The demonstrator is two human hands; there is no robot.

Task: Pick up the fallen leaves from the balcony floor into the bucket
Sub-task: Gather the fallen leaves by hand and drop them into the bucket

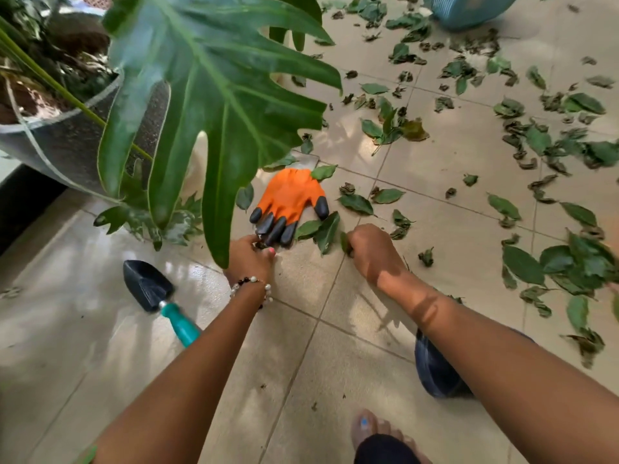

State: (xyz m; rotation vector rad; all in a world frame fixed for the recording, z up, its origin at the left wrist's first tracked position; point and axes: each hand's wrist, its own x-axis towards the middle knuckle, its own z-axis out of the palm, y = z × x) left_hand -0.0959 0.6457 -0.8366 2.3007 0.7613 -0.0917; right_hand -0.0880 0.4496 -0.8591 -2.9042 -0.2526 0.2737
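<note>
While both hands gather, leaves [326, 231] litter the floor [335, 363]; gathering step under way.
Head view: left hand [249, 257] pinches dark scraps beside glove [289, 202]; right hand [371, 252] grips a leaf. Bucket [469, 11] sits well apart; next move likely calls for carrying there.

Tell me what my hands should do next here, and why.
Probably close the right hand on the two green leaves beside the orange glove; they lie closest, and its fingers already grip one leaf. The bucket sits far off, so gather a handful first.
</note>
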